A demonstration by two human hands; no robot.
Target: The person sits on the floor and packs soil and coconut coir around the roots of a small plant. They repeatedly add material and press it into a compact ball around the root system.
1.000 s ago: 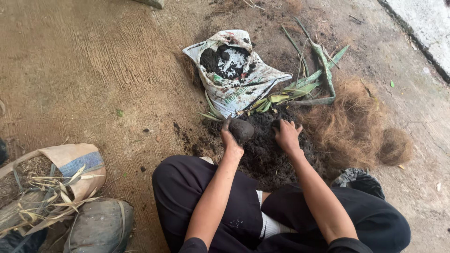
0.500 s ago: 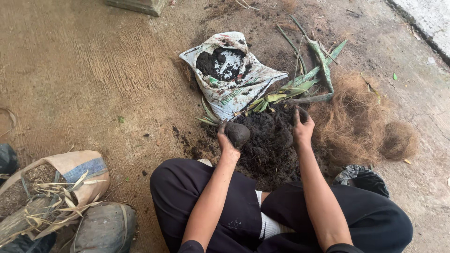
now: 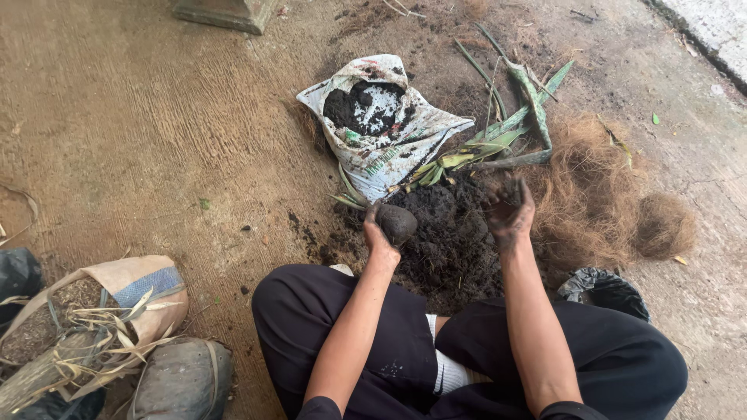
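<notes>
My left hand [image 3: 379, 232] grips a round dark lump of soil [image 3: 397, 222] just above the near left edge of a dark soil pile [image 3: 447, 237] on the ground. Raised over the pile's right side, my right hand [image 3: 510, 210] is soiled, its fingers spread and holding nothing. Beyond the pile lies a white printed sack [image 3: 385, 128], open and holding black soil. Long green leaves [image 3: 506, 128] lie between the sack and a heap of brown fibre [image 3: 607, 194]. I sit cross-legged in black trousers [image 3: 389, 350].
At the lower left stand an open sack with dry stalks [image 3: 93, 311], a grey bag [image 3: 183, 381] and a black bag [image 3: 17, 272]. A small black bag [image 3: 603, 288] sits by my right knee. A concrete block [image 3: 222, 12] stands at the top, a pale kerb [image 3: 712, 27] at top right.
My right hand has lifted off the soil pile and moved right toward the fibre, its fingers opening. My left hand still holds the lump in about the same place.
</notes>
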